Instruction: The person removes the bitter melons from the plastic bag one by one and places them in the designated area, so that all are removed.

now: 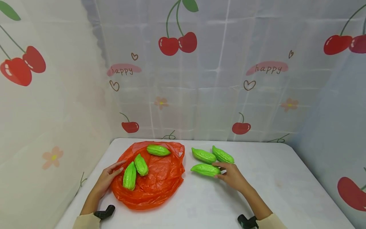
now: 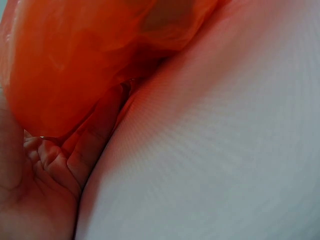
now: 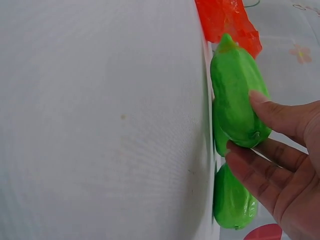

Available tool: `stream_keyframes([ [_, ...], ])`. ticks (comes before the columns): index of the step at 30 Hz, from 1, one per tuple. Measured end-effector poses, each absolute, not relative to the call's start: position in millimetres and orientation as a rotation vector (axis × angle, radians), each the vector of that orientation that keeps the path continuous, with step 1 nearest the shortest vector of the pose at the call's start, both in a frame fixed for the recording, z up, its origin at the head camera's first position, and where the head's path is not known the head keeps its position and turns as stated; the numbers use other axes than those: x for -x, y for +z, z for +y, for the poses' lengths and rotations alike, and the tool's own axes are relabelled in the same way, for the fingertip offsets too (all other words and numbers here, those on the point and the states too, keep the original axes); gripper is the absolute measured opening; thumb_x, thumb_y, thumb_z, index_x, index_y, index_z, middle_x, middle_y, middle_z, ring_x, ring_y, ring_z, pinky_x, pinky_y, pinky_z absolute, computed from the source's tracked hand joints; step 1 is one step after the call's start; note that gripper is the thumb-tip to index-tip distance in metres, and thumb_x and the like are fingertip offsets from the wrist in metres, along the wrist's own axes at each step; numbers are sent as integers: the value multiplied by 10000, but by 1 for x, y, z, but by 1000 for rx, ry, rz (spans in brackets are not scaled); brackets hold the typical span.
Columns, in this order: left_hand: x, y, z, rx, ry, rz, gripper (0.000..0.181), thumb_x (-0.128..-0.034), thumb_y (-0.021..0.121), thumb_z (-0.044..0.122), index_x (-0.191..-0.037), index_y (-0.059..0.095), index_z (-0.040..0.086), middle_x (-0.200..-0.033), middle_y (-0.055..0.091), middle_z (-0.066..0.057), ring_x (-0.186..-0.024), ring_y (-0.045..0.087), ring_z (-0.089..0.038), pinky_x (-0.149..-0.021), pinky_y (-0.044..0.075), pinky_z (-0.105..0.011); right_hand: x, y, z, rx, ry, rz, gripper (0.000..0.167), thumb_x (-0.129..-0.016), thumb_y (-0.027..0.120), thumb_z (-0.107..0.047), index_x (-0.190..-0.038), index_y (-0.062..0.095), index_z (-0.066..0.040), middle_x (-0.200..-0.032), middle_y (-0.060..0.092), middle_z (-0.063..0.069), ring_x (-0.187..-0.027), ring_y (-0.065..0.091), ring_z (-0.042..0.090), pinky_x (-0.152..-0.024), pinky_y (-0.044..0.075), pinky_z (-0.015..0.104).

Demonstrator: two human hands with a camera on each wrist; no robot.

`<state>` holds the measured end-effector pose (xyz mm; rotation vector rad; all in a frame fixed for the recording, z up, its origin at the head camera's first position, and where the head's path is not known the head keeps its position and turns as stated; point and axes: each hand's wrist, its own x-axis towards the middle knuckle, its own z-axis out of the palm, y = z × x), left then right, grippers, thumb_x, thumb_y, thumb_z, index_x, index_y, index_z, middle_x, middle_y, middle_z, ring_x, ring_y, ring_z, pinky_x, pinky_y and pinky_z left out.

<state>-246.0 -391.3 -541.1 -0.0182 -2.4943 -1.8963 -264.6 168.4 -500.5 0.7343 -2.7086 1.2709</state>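
Note:
My right hand (image 1: 232,174) pinches the blunt end of a bright green bitter melon (image 1: 205,170), thumb on one side and fingers on the other. The right wrist view shows this bitter melon (image 3: 239,92) in front of others. Just behind it on the table lie two more bitter melons, one on the left (image 1: 203,155) and one on the right (image 1: 223,155). At the left side of a red plastic bag (image 1: 160,190), my left hand (image 1: 107,178) holds its edge, thumb and fingers on either side of the plastic. Three bitter melons (image 1: 129,176) lie on the bag's red plastic.
Both the bag and the loose bitter melons are on a white table (image 1: 286,190). A printed curtain (image 1: 200,79) with cherries hangs behind the table's back edge and along both sides. A black device (image 1: 105,212) is worn on each wrist.

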Motion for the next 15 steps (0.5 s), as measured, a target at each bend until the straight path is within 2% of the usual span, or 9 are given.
stream_keyframes([
  [15, 247, -544, -392, 10, -1894, -2480, 561, -1028, 607, 317, -1488, 484, 20, -1603, 324, -213, -1476, 265, -415, -908, 454, -113, 265, -498, 169, -787, 1235, -2745, 447, -827, 818, -21, -1253, 689, 7, -1223, 694, 169, -995, 680, 324, -746, 584, 284],
])
